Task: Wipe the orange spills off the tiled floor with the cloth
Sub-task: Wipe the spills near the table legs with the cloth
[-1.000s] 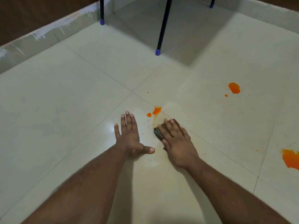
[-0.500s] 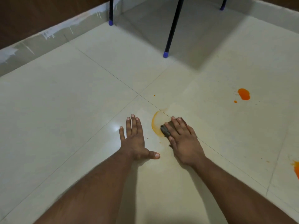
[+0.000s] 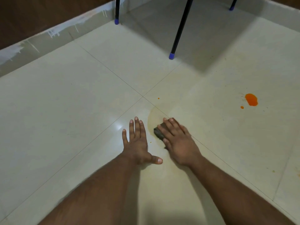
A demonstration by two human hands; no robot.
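Note:
My right hand (image 3: 177,140) presses flat on a dark folded cloth (image 3: 158,133) on the pale tiled floor (image 3: 65,111); only the cloth's left edge shows past my fingers. A faint yellowish smear (image 3: 154,116) rings the floor just ahead and left of the cloth. My left hand (image 3: 138,143) rests flat beside it, fingers spread, holding nothing. An orange spill (image 3: 251,99) with a small drop (image 3: 242,107) lies at the right. A tiny orange dot (image 3: 158,98) sits near the tile joint.
Black chair legs with blue caps stand ahead: the near leg (image 3: 172,55), the far left leg (image 3: 116,21), the far right leg (image 3: 231,8). A paint-streaked skirting (image 3: 48,32) runs along the left wall.
The orange blobs in front of my right hand have been wiped into a pale smear. My right hand and cloth slid over that spot and back. My left hand stayed put.

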